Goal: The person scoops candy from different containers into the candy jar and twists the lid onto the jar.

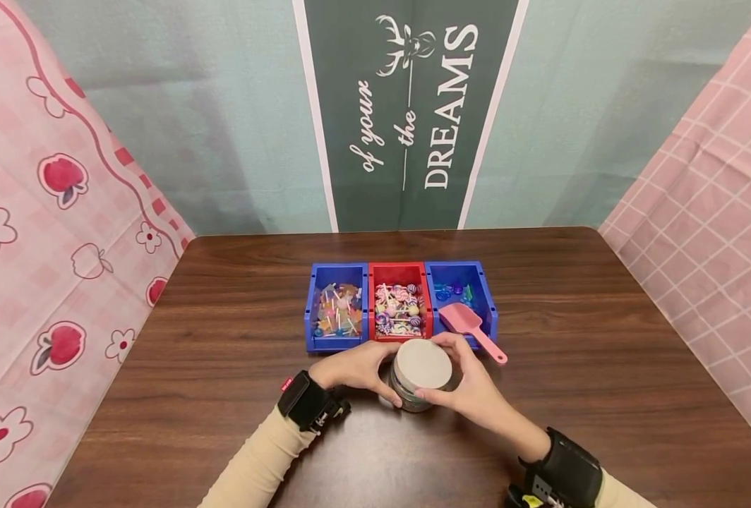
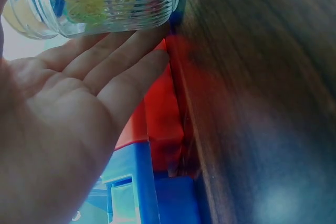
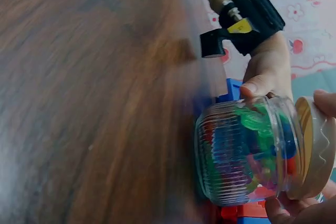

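Note:
A ribbed clear jar (image 3: 239, 156) of small coloured plastic pieces stands on the table in front of the bins. My left hand (image 1: 359, 367) grips it from the left, thumb on the near side; in the left wrist view its fingers pass behind the glass (image 2: 121, 3). From the right, my right hand (image 1: 473, 386) holds a pale round lid (image 1: 423, 363) by its edge, thumb near and fingers on the far side. The lid lies over the jar's mouth, tilted, with a gap at one side in the right wrist view.
Behind the jar three joined bins stand in a row: a blue bin (image 1: 337, 344) with candy-like pieces, a red bin (image 1: 397, 268) with tiny lollipops, and another blue bin (image 1: 454, 268) with blue pieces. A pink scoop (image 1: 467, 323) leans over the right bin's front edge.

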The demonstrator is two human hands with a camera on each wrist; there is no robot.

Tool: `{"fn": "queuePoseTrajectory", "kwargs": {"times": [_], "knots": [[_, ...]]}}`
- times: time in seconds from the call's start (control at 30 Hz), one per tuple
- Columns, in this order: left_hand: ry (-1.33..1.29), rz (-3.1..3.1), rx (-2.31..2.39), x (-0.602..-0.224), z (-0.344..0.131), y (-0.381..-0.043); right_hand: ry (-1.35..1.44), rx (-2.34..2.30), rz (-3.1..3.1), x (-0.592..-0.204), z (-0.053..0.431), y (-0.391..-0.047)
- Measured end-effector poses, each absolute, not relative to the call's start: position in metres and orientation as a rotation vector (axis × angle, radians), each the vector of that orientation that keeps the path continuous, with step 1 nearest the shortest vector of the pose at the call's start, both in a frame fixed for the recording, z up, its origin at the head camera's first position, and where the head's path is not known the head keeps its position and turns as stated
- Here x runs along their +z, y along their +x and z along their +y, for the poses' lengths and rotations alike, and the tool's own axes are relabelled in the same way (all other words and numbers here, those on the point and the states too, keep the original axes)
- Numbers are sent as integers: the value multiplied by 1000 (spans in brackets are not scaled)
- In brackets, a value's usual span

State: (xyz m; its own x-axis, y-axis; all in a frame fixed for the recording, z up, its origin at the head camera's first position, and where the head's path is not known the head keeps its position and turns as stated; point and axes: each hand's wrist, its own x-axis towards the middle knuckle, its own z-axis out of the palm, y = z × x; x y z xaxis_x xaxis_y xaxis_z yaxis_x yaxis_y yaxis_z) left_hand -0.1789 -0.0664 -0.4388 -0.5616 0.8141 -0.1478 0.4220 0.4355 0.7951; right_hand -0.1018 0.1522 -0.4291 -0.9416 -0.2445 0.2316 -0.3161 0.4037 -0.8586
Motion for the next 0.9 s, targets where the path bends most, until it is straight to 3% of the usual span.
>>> {"fn": "queuePoseTrajectory", "kwargs": {"times": [0.37, 0.9], "knots": [[1049, 2189, 991, -439, -65, -178, 766, 1177, -2548, -434, 149, -98], [1067, 2196, 982, -437, -66, -178, 544, 828, -2726, -427, 131, -95]]}}
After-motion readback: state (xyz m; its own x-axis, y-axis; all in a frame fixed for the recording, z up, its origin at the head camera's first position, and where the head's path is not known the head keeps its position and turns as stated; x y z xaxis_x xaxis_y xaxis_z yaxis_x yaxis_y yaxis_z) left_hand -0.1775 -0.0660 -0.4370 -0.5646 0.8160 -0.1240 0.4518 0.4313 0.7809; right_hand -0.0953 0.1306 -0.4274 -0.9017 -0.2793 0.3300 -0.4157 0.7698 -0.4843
